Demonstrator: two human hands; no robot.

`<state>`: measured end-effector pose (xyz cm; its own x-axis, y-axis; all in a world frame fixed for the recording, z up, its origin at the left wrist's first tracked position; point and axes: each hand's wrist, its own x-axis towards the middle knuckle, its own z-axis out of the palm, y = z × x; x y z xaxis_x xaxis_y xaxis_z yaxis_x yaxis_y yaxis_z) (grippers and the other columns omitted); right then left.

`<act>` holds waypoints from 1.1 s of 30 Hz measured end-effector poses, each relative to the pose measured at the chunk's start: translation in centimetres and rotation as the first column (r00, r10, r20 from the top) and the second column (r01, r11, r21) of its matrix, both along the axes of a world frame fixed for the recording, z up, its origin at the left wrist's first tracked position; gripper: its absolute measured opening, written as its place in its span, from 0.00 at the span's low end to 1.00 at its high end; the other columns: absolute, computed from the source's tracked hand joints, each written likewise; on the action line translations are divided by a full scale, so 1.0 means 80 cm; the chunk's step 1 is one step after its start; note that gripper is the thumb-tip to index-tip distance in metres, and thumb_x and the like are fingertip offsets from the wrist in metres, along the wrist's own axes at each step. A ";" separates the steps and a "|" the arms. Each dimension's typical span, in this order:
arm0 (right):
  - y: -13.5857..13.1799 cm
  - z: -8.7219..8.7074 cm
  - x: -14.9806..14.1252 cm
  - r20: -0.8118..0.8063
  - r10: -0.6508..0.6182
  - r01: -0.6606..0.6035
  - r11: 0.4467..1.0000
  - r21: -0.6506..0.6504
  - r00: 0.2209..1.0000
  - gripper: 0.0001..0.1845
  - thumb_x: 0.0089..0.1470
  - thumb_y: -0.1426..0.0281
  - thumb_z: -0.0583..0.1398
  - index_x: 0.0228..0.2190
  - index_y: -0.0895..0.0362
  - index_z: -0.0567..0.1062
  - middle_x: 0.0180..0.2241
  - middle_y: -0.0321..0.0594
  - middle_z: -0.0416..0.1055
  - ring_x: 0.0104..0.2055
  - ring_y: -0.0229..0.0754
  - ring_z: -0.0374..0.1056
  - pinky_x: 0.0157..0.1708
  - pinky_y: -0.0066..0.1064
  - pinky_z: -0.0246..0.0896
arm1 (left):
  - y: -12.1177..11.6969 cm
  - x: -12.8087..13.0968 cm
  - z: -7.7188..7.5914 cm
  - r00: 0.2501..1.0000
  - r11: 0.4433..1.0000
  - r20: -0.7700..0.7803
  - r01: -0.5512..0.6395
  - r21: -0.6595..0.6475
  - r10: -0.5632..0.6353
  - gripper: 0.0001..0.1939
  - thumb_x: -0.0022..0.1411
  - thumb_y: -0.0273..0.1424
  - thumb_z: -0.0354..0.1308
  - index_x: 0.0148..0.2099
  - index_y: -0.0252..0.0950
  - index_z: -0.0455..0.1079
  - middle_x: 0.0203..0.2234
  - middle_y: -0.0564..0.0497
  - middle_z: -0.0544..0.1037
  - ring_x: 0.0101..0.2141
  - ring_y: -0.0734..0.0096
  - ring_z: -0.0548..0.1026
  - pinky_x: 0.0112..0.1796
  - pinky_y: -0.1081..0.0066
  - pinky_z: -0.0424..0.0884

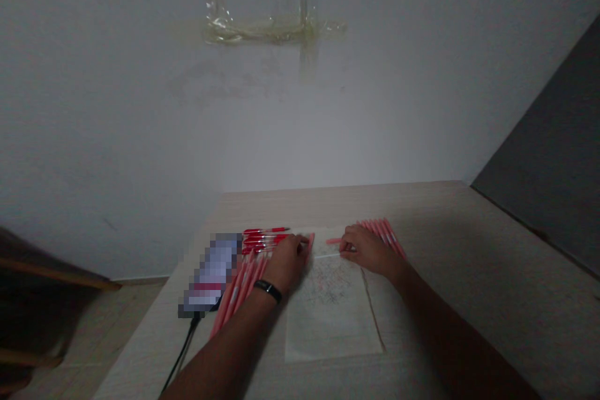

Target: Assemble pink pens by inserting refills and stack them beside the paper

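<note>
On the table (469,250), pink pens (239,290) lie at ten and one o'clock from the paper (330,325); my right hand (363,249) pinches one, but I cannot tell if my left hand (287,260) holds one.

Dim, grainy light, soft shadows
</note>
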<state>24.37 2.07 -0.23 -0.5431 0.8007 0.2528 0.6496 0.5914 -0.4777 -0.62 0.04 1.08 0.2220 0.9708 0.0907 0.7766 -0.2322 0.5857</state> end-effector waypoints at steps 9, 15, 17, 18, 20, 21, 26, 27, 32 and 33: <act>-0.010 0.019 -0.012 -0.030 0.046 -0.046 0.999 0.013 0.998 0.04 0.56 0.76 0.64 0.30 0.57 0.75 0.33 0.38 0.73 0.40 0.43 0.68 0.42 0.34 0.58 | -0.006 0.004 0.009 0.997 0.987 0.044 0.050 0.153 -0.057 0.13 0.66 0.31 0.53 0.48 0.36 0.76 0.38 0.44 0.77 0.39 0.65 0.74 0.42 0.67 0.68; -0.020 0.028 -0.028 -0.091 0.053 -0.047 0.997 0.068 0.994 0.04 0.57 0.75 0.64 0.31 0.55 0.74 0.33 0.38 0.73 0.40 0.43 0.68 0.42 0.34 0.59 | -0.011 0.012 0.013 0.969 0.958 0.011 0.244 0.153 -0.249 0.11 0.65 0.27 0.54 0.45 0.37 0.77 0.39 0.45 0.76 0.42 0.63 0.73 0.45 0.67 0.68; -0.022 0.029 -0.031 -0.124 0.067 -0.056 0.995 0.088 0.990 0.04 0.58 0.75 0.63 0.32 0.55 0.74 0.34 0.38 0.73 0.40 0.43 0.68 0.42 0.34 0.60 | -0.012 0.013 0.013 0.962 0.952 -0.001 0.270 0.142 -0.272 0.11 0.64 0.25 0.56 0.44 0.38 0.78 0.37 0.45 0.76 0.41 0.63 0.73 0.44 0.67 0.68; -0.022 0.030 -0.032 -0.135 0.073 -0.060 0.993 0.097 0.988 0.03 0.58 0.74 0.63 0.32 0.55 0.74 0.34 0.38 0.73 0.41 0.43 0.68 0.42 0.34 0.60 | -0.012 0.013 0.013 0.961 0.952 -0.001 0.274 0.139 -0.276 0.11 0.63 0.24 0.56 0.43 0.39 0.78 0.37 0.46 0.76 0.41 0.64 0.73 0.44 0.68 0.67; -0.021 0.031 -0.030 -0.158 0.052 -0.034 0.993 0.115 0.986 0.03 0.59 0.73 0.63 0.32 0.55 0.75 0.34 0.39 0.73 0.40 0.43 0.68 0.42 0.35 0.59 | -0.011 0.012 0.015 0.963 0.954 0.003 0.265 0.139 -0.268 0.10 0.62 0.24 0.57 0.41 0.38 0.78 0.37 0.46 0.76 0.40 0.65 0.73 0.42 0.69 0.67; -0.018 0.032 -0.027 -0.173 0.019 0.003 0.992 0.124 0.985 0.03 0.59 0.72 0.63 0.32 0.55 0.75 0.33 0.39 0.73 0.40 0.43 0.68 0.42 0.35 0.59 | -0.011 0.011 0.015 0.968 0.958 0.002 0.250 0.139 -0.252 0.09 0.61 0.23 0.57 0.40 0.37 0.77 0.36 0.47 0.76 0.39 0.65 0.73 0.41 0.70 0.67; -0.002 0.024 -0.008 -0.183 -0.215 0.245 0.956 0.163 0.959 0.08 0.59 0.74 0.61 0.27 0.56 0.74 0.31 0.39 0.72 0.38 0.43 0.67 0.40 0.35 0.59 | -0.010 0.007 0.018 0.993 0.984 -0.031 0.113 0.141 -0.110 0.08 0.60 0.23 0.56 0.40 0.37 0.75 0.34 0.48 0.75 0.35 0.68 0.72 0.36 0.71 0.64; 0.000 0.021 -0.006 -0.144 -0.206 0.229 0.960 0.160 0.968 0.08 0.58 0.74 0.62 0.27 0.55 0.75 0.30 0.39 0.72 0.38 0.44 0.67 0.40 0.35 0.58 | -0.010 0.006 0.017 0.995 0.985 -0.034 0.101 0.140 -0.097 0.08 0.60 0.23 0.56 0.40 0.37 0.75 0.34 0.48 0.75 0.34 0.68 0.72 0.36 0.71 0.64; 0.002 0.006 -0.006 0.022 -0.115 0.111 0.984 0.138 0.993 0.03 0.54 0.72 0.67 0.28 0.55 0.79 0.30 0.40 0.73 0.38 0.45 0.67 0.42 0.36 0.58 | -0.010 0.005 0.013 0.997 0.988 -0.043 0.076 0.131 -0.071 0.09 0.59 0.23 0.56 0.39 0.37 0.76 0.34 0.48 0.76 0.35 0.68 0.72 0.35 0.71 0.63; 0.001 0.004 -0.008 0.037 -0.111 0.105 0.985 0.136 0.993 0.03 0.53 0.73 0.67 0.28 0.55 0.79 0.30 0.40 0.73 0.38 0.45 0.68 0.42 0.36 0.58 | -0.010 0.006 0.012 0.997 0.989 -0.045 0.076 0.127 -0.070 0.09 0.59 0.23 0.56 0.39 0.37 0.76 0.34 0.48 0.76 0.35 0.68 0.73 0.35 0.71 0.63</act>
